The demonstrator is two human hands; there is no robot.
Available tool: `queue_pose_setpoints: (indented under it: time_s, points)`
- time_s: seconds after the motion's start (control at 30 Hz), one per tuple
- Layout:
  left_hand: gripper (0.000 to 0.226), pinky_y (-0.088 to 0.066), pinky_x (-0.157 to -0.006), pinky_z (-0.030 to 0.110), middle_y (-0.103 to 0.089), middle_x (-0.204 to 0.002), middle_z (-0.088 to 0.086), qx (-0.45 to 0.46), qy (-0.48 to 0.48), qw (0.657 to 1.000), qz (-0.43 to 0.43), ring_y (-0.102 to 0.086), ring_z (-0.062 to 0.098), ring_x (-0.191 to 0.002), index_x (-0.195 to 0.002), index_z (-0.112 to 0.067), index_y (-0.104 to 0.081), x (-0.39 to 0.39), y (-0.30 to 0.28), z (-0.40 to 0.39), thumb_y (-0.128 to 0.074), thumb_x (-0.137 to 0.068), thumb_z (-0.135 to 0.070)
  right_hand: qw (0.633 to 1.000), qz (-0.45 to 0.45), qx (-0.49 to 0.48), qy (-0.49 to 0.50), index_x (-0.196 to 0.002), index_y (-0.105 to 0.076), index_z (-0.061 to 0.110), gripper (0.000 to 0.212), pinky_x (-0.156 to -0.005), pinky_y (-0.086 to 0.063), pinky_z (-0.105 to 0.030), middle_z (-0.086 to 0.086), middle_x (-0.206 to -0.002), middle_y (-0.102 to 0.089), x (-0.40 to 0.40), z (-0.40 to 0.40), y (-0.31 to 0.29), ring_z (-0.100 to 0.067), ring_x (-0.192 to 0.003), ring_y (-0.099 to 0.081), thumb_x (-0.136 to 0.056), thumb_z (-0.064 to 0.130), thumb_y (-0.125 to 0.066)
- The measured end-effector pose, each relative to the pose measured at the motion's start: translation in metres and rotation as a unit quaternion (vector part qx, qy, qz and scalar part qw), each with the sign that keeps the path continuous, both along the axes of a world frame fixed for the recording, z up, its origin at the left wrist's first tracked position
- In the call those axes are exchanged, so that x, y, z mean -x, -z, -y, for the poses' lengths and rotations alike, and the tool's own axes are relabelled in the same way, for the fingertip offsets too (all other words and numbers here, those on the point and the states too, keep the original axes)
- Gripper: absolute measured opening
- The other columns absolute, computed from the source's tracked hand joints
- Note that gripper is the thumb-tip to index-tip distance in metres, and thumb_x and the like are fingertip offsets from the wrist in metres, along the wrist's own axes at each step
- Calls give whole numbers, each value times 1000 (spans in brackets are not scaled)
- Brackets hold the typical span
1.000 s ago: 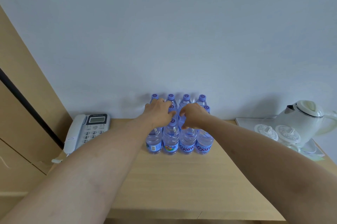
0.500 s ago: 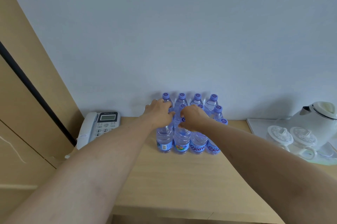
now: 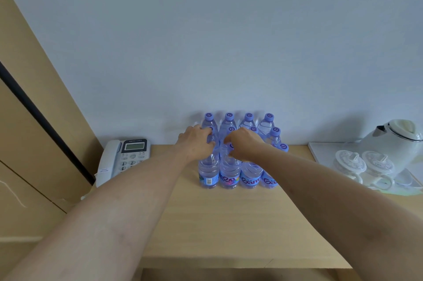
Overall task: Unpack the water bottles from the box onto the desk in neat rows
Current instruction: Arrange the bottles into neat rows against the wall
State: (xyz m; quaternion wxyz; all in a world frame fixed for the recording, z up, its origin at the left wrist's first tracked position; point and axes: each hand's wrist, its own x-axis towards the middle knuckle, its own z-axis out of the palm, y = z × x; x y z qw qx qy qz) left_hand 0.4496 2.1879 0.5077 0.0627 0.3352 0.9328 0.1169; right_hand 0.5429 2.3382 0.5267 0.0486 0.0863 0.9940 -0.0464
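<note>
I note left hand [image 3: 196, 144] and right hand [image 3: 242, 145] each clamped on front-row bottle necks of the water bottles [image 3: 238, 166], right of the telephone [image 3: 123, 159].

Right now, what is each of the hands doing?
Left hand: closed on the front-left water bottle.
Right hand: closed on the neighbouring water bottle.

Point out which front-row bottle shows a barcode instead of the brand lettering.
The leftmost front-row bottle, under the left hand. Its label faces out with a white barcode patch; the other three show coloured lettering.
</note>
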Motion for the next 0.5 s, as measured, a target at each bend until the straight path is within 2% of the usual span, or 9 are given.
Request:
queue_pose_setpoints:
  time_s: [0.07, 0.1, 0.17, 0.23, 0.37, 0.5]
  points:
    - [41, -46, -89, 43, -50, -122, 7, -1, 0, 1000, 5, -48, 29, -113, -128, -27, -52, 0, 2, 0, -49, -90, -42, 999, 6, -25, 27, -88, -63, 18, 29, -62, -44, -33, -2, -87, -58, 0, 0, 2, -25, -86, -59, -86, 47, -66]
    - [40, -47, -89, 43, -50, -122, 7, 0, 1, 1000, 6, -48, 29, -113, -127, -27, -53, 0, 3, 0, -49, -90, -43, 999, 6, -28, 43, -73, -54, 17, 36, -60, -42, -32, 0, -77, -52, 1, 1, 4, -25, -79, -56, -87, 48, -65]
    - [39, -47, -89, 42, -50, -121, 6, -2, 3, 1000, 10, -49, 28, -112, -125, -25, -53, 1, 6, 0, -49, -91, -43, 998, -3, -19, 53, -60, -39, 18, 45, -56, -37, -31, 1, -68, -41, 2, 4, 6, -24, -72, -50, -87, 40, -67]
    - [38, -46, -88, 42, -51, -121, 5, -6, 2, 1000, 13, -48, 28, -112, -123, -24, -54, 3, 9, 1, -49, -91, -43, 999, -6, -21, 47, -61, -42, 14, 38, -54, -36, -30, -1, -67, -41, 3, 9, 6, -25, -73, -49, -86, 27, -68]
    - [37, -47, -85, 41, -51, -118, 5, -12, -2, 1000, 21, -49, 27, -111, -120, -25, -55, 7, 14, 1, -48, -90, -46, 999, -2, -25, 30, -81, -64, 10, 2, -57, -41, -30, -5, -77, -52, 7, 10, 4, -28, -83, -57, -82, 12, -65]
    - [38, -49, -86, 43, -52, -112, 6, -33, -15, 999, 39, -51, 27, -107, -116, -23, -57, 7, 18, 3, -48, -90, -50, 1000, 7, -11, 29, -68, -57, 11, 13, -57, -40, -31, -6, -72, -53, 9, 9, 4, -29, -81, -58, -79, 5, -60]
